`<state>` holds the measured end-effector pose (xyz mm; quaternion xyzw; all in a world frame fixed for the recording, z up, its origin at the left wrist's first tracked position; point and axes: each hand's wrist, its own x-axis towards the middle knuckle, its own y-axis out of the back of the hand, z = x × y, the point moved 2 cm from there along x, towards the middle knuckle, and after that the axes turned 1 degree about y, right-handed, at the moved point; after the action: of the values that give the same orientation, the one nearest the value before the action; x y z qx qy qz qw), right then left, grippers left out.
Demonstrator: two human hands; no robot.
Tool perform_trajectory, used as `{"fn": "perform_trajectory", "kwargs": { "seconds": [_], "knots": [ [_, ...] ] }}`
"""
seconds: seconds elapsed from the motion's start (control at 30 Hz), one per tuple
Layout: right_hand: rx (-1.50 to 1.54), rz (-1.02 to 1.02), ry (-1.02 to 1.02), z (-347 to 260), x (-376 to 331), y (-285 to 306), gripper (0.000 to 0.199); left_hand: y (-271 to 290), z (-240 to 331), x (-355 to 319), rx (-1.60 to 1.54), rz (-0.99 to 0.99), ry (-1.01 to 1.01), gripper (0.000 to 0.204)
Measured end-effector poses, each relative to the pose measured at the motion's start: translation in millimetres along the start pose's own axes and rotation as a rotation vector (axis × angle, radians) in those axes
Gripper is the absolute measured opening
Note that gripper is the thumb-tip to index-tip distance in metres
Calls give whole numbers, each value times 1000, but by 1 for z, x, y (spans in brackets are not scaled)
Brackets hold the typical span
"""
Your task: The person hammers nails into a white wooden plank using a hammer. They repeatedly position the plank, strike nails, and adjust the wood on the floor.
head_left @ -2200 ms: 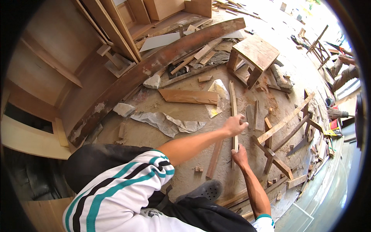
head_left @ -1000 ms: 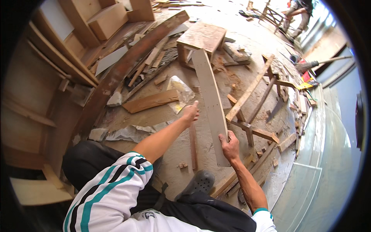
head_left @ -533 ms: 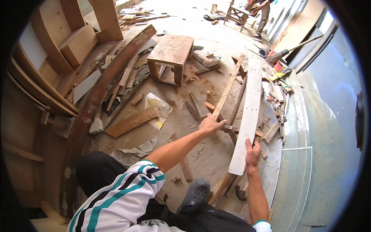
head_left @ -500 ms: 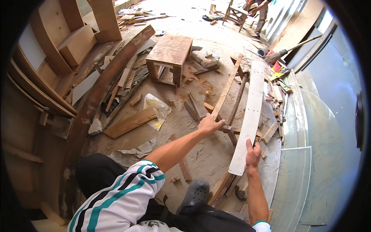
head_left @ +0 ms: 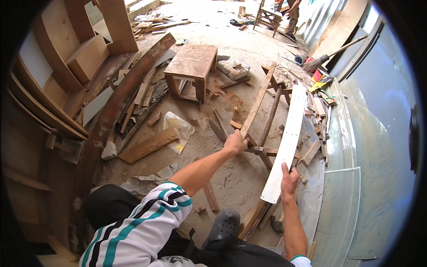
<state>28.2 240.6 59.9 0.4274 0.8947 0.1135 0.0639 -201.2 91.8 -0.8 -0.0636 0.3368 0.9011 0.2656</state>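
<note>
My left hand point(head_left: 235, 142) is closed round the near end of a narrow wooden slat point(head_left: 259, 101), which points away from me. Beside it, darker wooden bars point(head_left: 270, 119) form a frame on the floor. My right hand point(head_left: 290, 179) grips the right edge of a long white-painted board point(head_left: 287, 142) near its close end, thumb on top. The board slants away to the right of the frame and covers part of it. How the slat joins the frame is hard to make out.
A small wooden stool point(head_left: 190, 62) stands ahead. Wood scraps and a loose plank point(head_left: 149, 144) lie left. Glass sheets point(head_left: 340, 209) rest along the right, near a broom point(head_left: 316, 63). A hammer point(head_left: 277, 223) lies close to my leg. Another person point(head_left: 292, 18) stands at a chair far off.
The white board's far end has dropped nearer to me, its angle changed a little. Both hands keep their holds. The whole view has shifted slightly.
</note>
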Motion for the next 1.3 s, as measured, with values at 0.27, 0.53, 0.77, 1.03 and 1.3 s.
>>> {"fn": "perform_trajectory", "kwargs": {
  "seconds": [0.27, 0.53, 0.77, 1.03, 1.3],
  "knots": [
    [-94, -41, 15, 16, 8, 7, 37, 6, -2, -5, 24, -5, 6, 49],
    [-160, -141, 40, 38, -4, -2, 47, 9, -18, 1, 30, 45, -65, 51],
    [-219, -361, 169, 36, -39, 7, 48, 42, -38, -5, -354, -244, -9, 65],
    [-439, -713, 285, 53, -58, -63, 45, 105, -175, -30, -477, 234, 303, 28],
    [-473, -709, 159, 92, -58, -138, 47, 125, -268, -66, -37, 588, 391, 44]
  ]
}}
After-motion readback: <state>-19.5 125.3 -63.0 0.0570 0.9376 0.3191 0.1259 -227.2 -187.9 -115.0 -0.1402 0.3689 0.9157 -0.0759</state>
